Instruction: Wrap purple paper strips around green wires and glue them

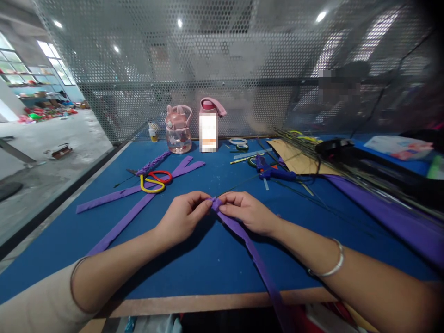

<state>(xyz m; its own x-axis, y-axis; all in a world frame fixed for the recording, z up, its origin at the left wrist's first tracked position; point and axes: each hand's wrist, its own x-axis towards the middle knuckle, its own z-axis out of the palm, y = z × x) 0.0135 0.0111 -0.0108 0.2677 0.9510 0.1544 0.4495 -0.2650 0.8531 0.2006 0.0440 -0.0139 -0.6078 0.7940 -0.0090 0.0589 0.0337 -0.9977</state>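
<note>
Between my two hands a long purple strip (pixel 243 232) is pinched at its gathered upper end, and its tail runs down over the table's front edge. My left hand (pixel 185 213) closes thumb and forefinger on the left side of the gather. My right hand (pixel 250 212) grips the right side of it, close to the left fingertips. A thin dark stem (pixel 239 186) extends from near the fingers toward the upper right. Left of my hands lie scissors (pixel 154 181) with red and yellow handles, on top of loose purple strips (pixel 120 224). A twisted purple piece (pixel 154 163) rests behind them.
A pink-lidded bottle (pixel 178 134) and a second pink-topped bottle (pixel 209 105) stand at the back before a perforated metal screen (pixel 138 69). Rightward are a blue glue gun (pixel 274 172), tape rolls (pixel 239 143), brown paper (pixel 298 157) and a bundle of long stems (pixel 347 178).
</note>
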